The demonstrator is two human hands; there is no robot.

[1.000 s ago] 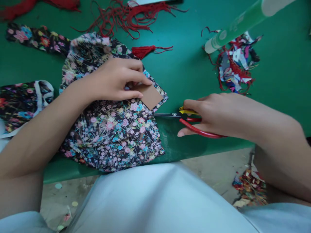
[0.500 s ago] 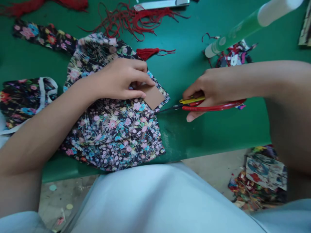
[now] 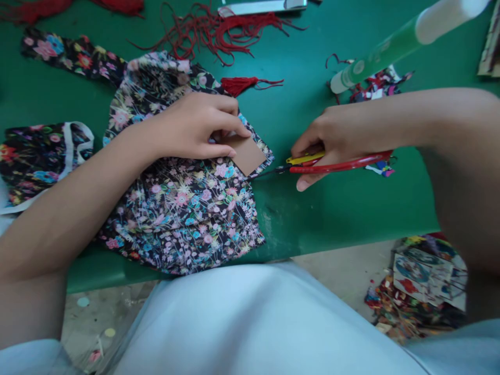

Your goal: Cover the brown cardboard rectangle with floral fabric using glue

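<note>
Black floral fabric [image 3: 187,208] lies spread over the green table, near its front edge. My left hand [image 3: 207,125] rests on it, thumb and index finger at a brown square card [image 3: 250,155] that lies on the fabric's right corner; the other fingertips are hidden. My right hand [image 3: 320,146] is closed round scissors with red handles [image 3: 347,164] and a yellow part. The dark blades point left and their tips meet the fabric edge just below the card's lower corner.
A small red tassel [image 3: 240,85] and tangled red cords [image 3: 219,31] lie behind the fabric. A green-and-white tube [image 3: 390,49] and scraps [image 3: 377,86] are at the back right. More floral fabric [image 3: 35,156] with white trim is at left. Scraps [image 3: 422,281] heap on the floor.
My right hand and the scissors have shifted slightly up and left, with the tips still at the fabric edge. My left hand and the card stay nearly in place.
</note>
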